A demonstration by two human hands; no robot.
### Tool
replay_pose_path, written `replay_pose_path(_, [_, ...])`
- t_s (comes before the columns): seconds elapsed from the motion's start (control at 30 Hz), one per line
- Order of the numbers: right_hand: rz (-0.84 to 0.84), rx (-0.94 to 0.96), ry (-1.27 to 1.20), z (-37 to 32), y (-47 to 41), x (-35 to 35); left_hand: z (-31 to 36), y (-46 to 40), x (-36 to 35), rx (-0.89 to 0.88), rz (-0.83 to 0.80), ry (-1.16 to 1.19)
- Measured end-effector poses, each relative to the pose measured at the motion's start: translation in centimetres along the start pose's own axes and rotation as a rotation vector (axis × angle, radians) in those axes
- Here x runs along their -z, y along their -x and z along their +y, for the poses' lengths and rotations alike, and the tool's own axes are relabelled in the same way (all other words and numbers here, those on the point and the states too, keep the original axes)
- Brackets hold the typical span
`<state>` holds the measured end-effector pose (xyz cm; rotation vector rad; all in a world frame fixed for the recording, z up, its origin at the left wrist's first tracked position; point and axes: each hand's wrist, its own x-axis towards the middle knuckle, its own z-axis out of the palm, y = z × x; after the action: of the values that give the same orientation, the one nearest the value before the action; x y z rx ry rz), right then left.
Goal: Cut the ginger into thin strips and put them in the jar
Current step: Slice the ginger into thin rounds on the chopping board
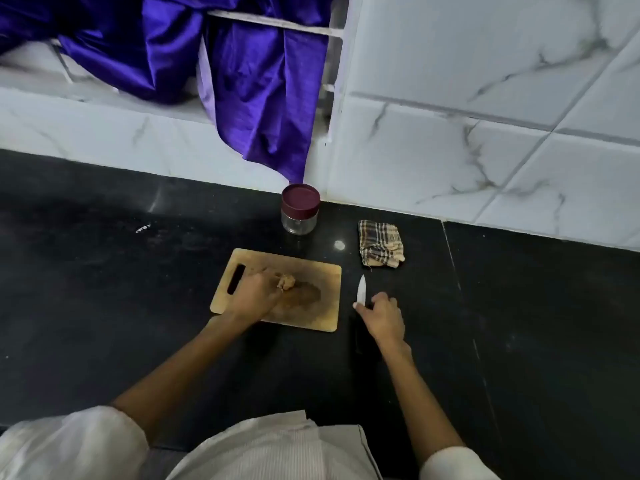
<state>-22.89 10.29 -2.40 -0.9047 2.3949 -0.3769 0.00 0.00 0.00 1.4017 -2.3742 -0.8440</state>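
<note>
A wooden cutting board [304, 271] lies on the black counter [104, 271] and serves as the reference here. On the board's left half sits the piece of ginger [286, 282], whole and uncut. The left hand [254, 294] rests over that half of the board, its fingers curled round the near side of the ginger and holding it against the wood. Just off the board's right edge, the right hand [382, 315] is on the counter with its fingers closed round the dark handle of a knife [361, 292]; the white blade points away from the person and lies apart from the ginger, with the board's right half between them. Beyond the board's far edge stands the glass jar [300, 209], upright, its maroon lid on. To the right of the jar, past the board's far right corner, lies a folded checked cloth [381, 244].
</note>
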Motion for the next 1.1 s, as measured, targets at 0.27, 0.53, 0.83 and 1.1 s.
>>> replay_pose_path(0.27, [-0.017, -0.079, 0.164, -0.8, 0.0, -0.5, 0.2, 0.1, -1.0, -0.004, -0.013, 0.047])
replay_pose_path(0.53, [0.031, -0.054, -0.003, 0.4, 1.0, 0.6, -0.2, 1.6, -1.5, 0.145, 0.2, 0.034])
replay_pose_path(0.83, [-0.082, 0.167, -0.452, -0.6, 2.8, 0.7, -0.6, -1.1, -2.8, 0.275, 0.111, 0.068])
replay_pose_path(1.1, [-0.123, 0.225, -0.449, -1.4, 3.7, -0.8, 0.8, -3.5, -4.3, 0.338, 0.098, -0.106])
